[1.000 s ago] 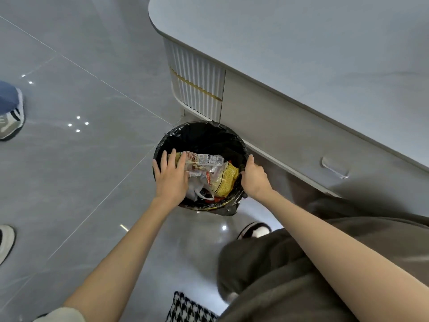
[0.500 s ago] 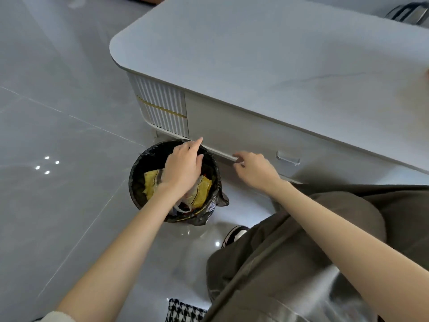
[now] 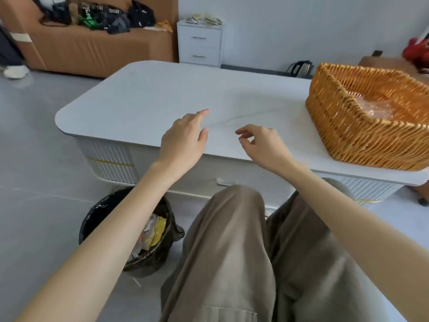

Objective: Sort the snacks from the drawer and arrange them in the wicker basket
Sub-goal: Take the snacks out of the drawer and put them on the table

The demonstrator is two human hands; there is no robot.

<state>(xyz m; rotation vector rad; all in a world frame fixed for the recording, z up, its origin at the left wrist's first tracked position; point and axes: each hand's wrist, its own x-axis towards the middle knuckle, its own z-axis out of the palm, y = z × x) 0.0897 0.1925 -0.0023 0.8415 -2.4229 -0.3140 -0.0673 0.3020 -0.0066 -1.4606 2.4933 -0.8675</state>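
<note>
The wicker basket (image 3: 348, 140) stands on the far right of the table (image 3: 162, 96), its right side cut off by the frame edge. Something clear and crinkled lies inside, too blurred to identify. The drawer (image 3: 204, 175) under the table's near edge appears closed, its handle (image 3: 223, 181) partly hidden behind a knee (image 3: 236, 201), and no snacks are in view. The left hand (image 3: 185, 138) and right hand (image 3: 262, 145) hover apart over the near table edge, both empty, fingers loosely relaxed. Judgement: sorting is between items or barely begun; the next move calls for a hand to drop to the handle and draw the drawer out. A bin (image 3: 111, 219) holding wrappers stands on the floor, near left.
</note>
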